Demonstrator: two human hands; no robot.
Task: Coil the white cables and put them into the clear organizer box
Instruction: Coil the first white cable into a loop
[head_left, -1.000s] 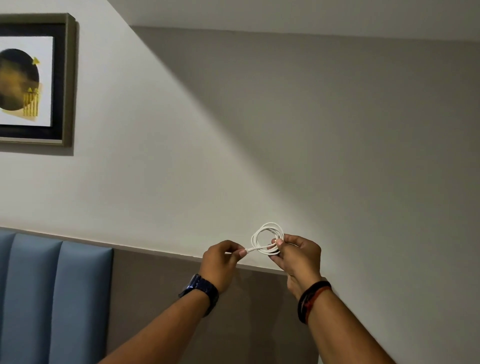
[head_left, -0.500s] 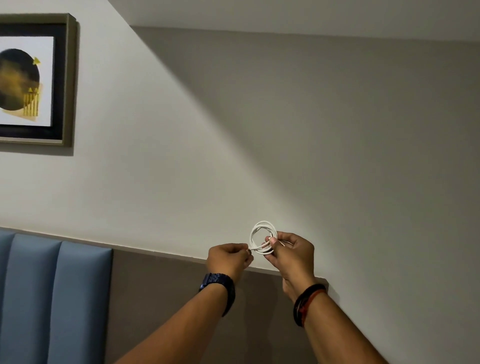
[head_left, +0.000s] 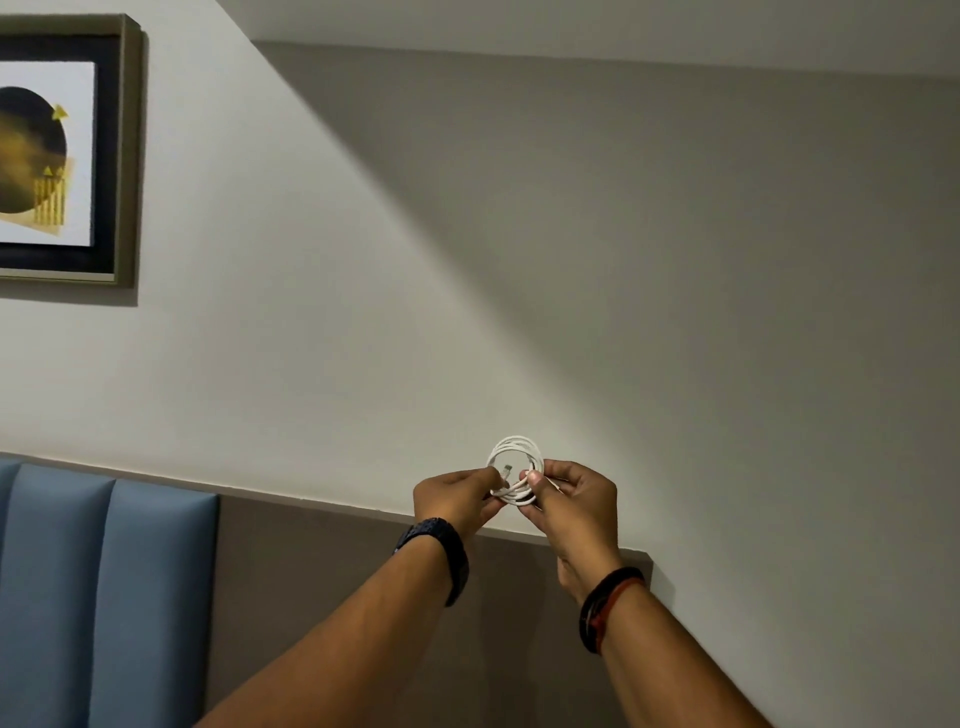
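A white cable (head_left: 514, 446) is wound into a small round coil held up in front of the wall. My right hand (head_left: 574, 500) pinches the coil's lower right side between thumb and fingers. My left hand (head_left: 457, 498) grips the coil's lower left side, where the cable's plug end pokes up inside the ring. Both hands touch the coil and nearly touch each other. The clear organizer box is not in view.
A pale wall fills most of the view. A framed picture (head_left: 62, 156) hangs at the upper left. Below runs a brown wall panel (head_left: 311, 571), with blue padded panels (head_left: 104, 597) at the lower left.
My left hand has moved right, from holding the cable's straight end apart from the coil to gripping the coil itself. The loose end now lies tucked into the ring.
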